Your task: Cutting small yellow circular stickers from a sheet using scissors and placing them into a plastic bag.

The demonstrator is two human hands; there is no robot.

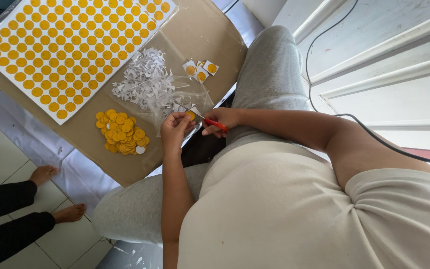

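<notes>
While a small yellow round label [190,115] is pinched by the left hand [174,130], orange-handled scissors [210,121] are gripped by the right hand [221,119].

Brown cardboard sheet [88,134] lies flat over tiled floor [6,159]. On cardboard: white sheet of orange dots [65,47], heap of white paper scraps [148,82], pile of cut orange discs [121,132], few square-cut dot pieces [200,69].

Large sheet of yellow round stickers [60,50] on brown cardboard [195,35], heap of cut yellow discs [121,133] below it, white paper scraps [148,82] right of the heap, small square sticker pieces [200,69] further right.
</notes>
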